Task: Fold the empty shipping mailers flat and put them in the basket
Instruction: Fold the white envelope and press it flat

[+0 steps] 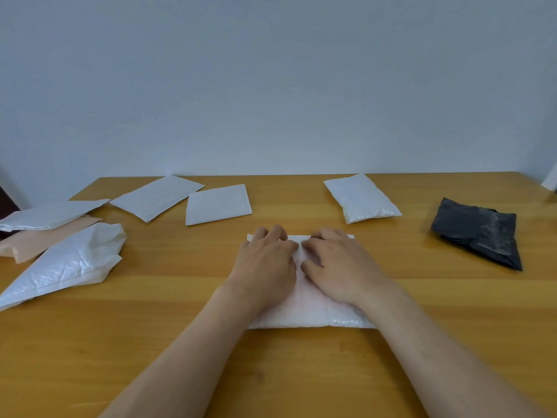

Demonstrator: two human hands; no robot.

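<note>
Lower centre of frame: both forearms reach in from the bottom edge, with the left hand (265, 267) and right hand (340, 267) side by side, thumbs almost touching. Both lie palm down on one white mailer (346, 321). The fingers are lightly bent toward its far edge, and I cannot tell whether the tips hook over that edge. This reads as pressing, not pinching. The mailer lies straight ahead, square to the person, its near edge running left to right. The hands cover most of it, so its long axis is hard to call. Neither hand is nearer; they share it evenly. My guess is that the fold is being flattened. The basket is not in view, so there is no telling which way the carry will go. The surface is a wooden table (452, 312), orange-brown and smooth. At mid-left lies a crumpled white bag (66, 263), with a peach mailer (39, 239) behind it and another white one (51, 214) lying over the peach one's far side. Farther back, left of centre, two flat white envelopes (156, 197) (218, 203) sit just beside each other. Right of centre at the back is a plump folded white packet (361, 197), and well apart at far right a folded dark grey bag (479, 232). Several pieces look unfolded, so the task seems well short of done. A plain pale wall (271, 70) fills the upper frame.
</note>
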